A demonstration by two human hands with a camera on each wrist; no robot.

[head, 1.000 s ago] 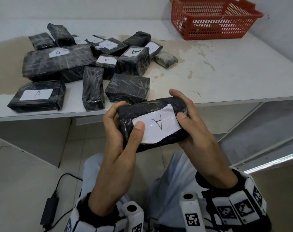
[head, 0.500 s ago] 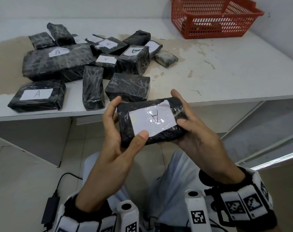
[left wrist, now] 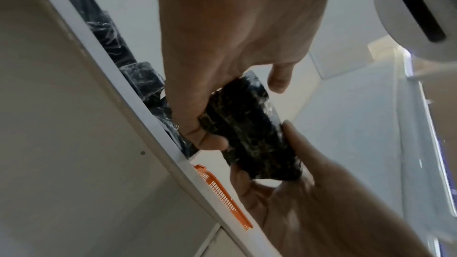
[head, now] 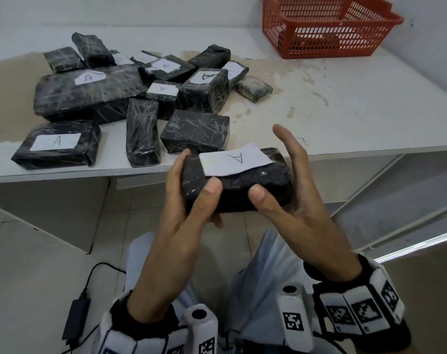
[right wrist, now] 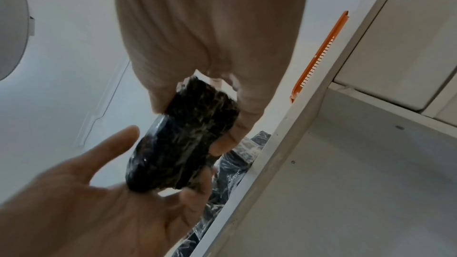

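A black plastic-wrapped package (head: 242, 186) with a white label marked "A" is held in front of the table's front edge, label side up. My left hand (head: 191, 172) grips its left end, thumb on the near face and fingers on the far side. My right hand (head: 274, 172) is at the right end with its thumb touching the near face and its fingers spread and nearly straight, lifted off the top. The left wrist view shows the package (left wrist: 247, 134) between both hands. So does the right wrist view, with the package (right wrist: 188, 140) at its centre.
Several black wrapped packages (head: 89, 93), some labelled "A" or "B", lie in a pile on the left of the white table (head: 345, 111). A red mesh basket (head: 329, 26) stands at the back right. A power adapter (head: 74, 318) with its cable lies on the floor.
The package has tipped so that its label faces up and has risen toward the table edge. My right fingers have come off its top and spread; the left hand keeps its grip.
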